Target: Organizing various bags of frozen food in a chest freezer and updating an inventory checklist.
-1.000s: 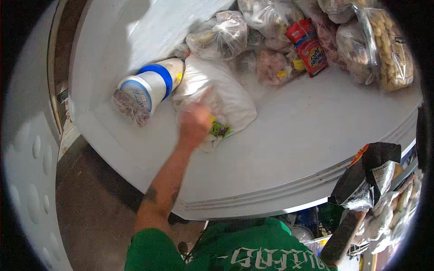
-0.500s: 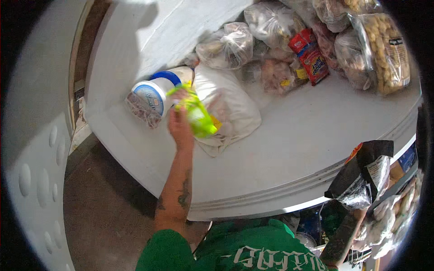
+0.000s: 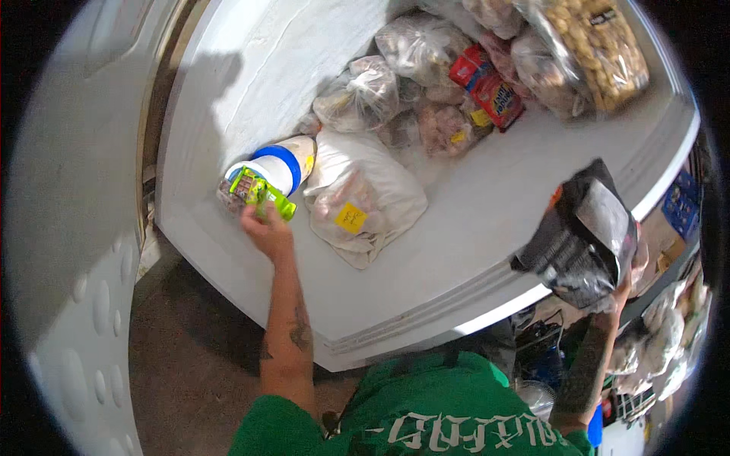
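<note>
My left hand point(image 3: 268, 232) is closed on a bright green packet point(image 3: 283, 205), held at the end of a white tub with a blue band point(image 3: 280, 163) that lies on its side in the freezer. A small clear bag of something dark point(image 3: 226, 197) shows partly behind the packet. Right of the tub lies a white bag point(image 3: 399, 201) with pale meat and a yellow label. My right hand point(image 3: 636, 266), partly hidden, grips a black and clear plastic bag point(image 3: 572, 239) over the freezer's front rim. What that bag contains is hard to make out.
The white chest freezer point(image 3: 426, 281) curves around in front of me. Knotted clear bags point(image 3: 357, 95), a red packet point(image 3: 487, 87) and a large bag of tan pieces point(image 3: 597, 53) are piled along its back and right. More bagged goods point(image 3: 661, 334) sit outside at the right.
My left hand has moved the green packet left, off the white bag and across the tub's end. The black bag in my right hand has risen and tilted. The whole view has shifted slightly.
</note>
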A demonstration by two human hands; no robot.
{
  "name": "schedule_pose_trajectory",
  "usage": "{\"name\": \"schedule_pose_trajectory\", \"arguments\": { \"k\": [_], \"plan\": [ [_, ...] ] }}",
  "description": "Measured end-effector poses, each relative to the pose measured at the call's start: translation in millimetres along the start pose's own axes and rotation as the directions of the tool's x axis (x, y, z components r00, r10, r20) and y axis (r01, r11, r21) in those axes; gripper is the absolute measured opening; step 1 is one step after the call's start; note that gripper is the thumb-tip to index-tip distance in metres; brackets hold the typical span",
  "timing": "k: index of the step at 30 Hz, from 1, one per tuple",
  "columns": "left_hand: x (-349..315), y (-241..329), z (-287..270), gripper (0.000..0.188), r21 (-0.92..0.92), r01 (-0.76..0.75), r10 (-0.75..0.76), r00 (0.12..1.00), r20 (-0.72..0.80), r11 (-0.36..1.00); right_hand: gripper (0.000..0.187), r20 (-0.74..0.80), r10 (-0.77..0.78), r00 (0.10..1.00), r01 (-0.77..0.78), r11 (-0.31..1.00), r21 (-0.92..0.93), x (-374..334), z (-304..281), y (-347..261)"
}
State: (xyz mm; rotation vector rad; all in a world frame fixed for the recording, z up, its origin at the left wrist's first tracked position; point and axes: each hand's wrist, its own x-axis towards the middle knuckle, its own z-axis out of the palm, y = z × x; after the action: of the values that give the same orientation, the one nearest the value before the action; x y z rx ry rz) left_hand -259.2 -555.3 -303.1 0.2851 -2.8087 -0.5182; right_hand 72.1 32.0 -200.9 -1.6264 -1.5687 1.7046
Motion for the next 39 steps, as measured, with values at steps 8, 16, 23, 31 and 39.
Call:
{"name": "schedule_pose_trajectory", "arguments": {
  "k": [8,16,23,31,39],
  "plan": [
    [-173.8,261.2,-26.7,0.037,-0.507,0.619,0.424,0.291,0.858,0.600,0.059,0.106,-0.294,0.950,0.311,0.924,-0.224,-42.7,75.5,-59.7],
    [-143.0,387.6,-128.3,0.058,0.037,0.991,0.524,-0.098,0.846,0.125,0.063,0.461,-0.249,0.852,-0.113,0.772,0.626,-156.2,59.9,-153.5],
    [-32.6,516.5,-223.9,0.067,-0.908,0.263,0.874,0.284,0.395,0.325,0.041,0.619,-0.476,0.625,0.502,0.852,0.148,-145.4,-23.4,-147.3],
    [-123.5,558.3,-86.0,0.033,-0.723,0.527,0.717,0.273,0.641,0.446,0.039,-0.198,-0.233,0.952,0.239,0.971,0.007,-177.9,-146.2,28.9],
    [-280.7,637.0,-44.1,0.024,-0.689,0.422,0.768,-0.026,0.640,0.589,0.045,-0.804,0.044,0.593,0.000,0.998,0.055,-278.9,-211.2,142.6]
  ]
}}
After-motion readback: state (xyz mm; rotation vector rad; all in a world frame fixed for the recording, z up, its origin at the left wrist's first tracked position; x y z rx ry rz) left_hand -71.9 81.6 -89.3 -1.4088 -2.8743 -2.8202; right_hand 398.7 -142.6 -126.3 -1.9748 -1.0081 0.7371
